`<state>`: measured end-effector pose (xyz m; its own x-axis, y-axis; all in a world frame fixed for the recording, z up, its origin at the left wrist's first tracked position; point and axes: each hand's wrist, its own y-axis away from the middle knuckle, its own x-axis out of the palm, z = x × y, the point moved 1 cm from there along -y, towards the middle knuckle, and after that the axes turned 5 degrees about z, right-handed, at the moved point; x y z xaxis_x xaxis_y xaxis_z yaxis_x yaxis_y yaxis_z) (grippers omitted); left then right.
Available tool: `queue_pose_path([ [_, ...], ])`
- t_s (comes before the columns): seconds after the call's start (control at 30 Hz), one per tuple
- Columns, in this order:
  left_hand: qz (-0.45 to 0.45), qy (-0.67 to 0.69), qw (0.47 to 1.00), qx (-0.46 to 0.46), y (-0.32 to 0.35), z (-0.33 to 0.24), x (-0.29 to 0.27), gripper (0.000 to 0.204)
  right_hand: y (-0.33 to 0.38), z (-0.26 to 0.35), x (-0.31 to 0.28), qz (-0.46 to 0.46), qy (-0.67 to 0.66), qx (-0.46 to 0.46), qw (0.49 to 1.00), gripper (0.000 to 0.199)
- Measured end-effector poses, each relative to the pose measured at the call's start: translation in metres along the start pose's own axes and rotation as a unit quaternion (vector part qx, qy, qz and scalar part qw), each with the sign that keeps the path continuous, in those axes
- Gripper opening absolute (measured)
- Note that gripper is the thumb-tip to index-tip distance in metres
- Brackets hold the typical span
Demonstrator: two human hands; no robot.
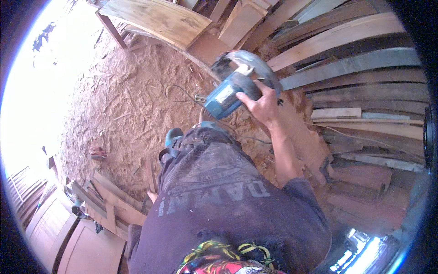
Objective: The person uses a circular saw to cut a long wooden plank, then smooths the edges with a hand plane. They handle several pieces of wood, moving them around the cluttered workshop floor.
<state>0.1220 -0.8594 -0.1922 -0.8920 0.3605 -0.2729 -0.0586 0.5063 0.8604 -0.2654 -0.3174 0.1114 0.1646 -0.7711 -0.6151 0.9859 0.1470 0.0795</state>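
Observation:
My right hand [264,104] is wrapped round the handle of a circular saw [222,99], held out in front of me. The saw has a blue motor body, and its round guard and base are tilted toward the planks at the far right. Low at my left side, my left hand [152,196] shows only in part beside my shirt. A narrow wooden strip [150,174] sticks out from it, and the hand appears closed on its end. Most of those fingers are hidden.
Sawdust and wood scraps cover the floor [114,105]. A wide board [159,20] lies on a support ahead. Long planks [356,75] are stacked at the right. A power strip [200,97] and cables lie near my feet. Wooden panels [91,251] stand at lower left.

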Motion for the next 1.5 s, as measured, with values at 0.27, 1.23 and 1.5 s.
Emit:
queue_pose_path([
  [0.27, -0.009, 0.085, 0.996, -0.023, 0.066, 0.032, 0.041, 0.043, -0.039, -0.086, -0.072, 0.007, -0.006, 0.018, 1.000, 0.036],
  [1.23, 0.211, -0.263, 0.825, 0.454, 0.118, -0.331, 0.393, 0.039, -0.071, -0.012, 0.002, -0.132, 0.186, 0.190, 0.955, 0.049],
  [1.5, 0.389, -0.156, 0.759, 0.497, 0.142, -0.362, 0.459, 0.039, -0.201, 0.106, 0.233, 0.193, 0.048, -0.049, 0.979, 0.056],
])
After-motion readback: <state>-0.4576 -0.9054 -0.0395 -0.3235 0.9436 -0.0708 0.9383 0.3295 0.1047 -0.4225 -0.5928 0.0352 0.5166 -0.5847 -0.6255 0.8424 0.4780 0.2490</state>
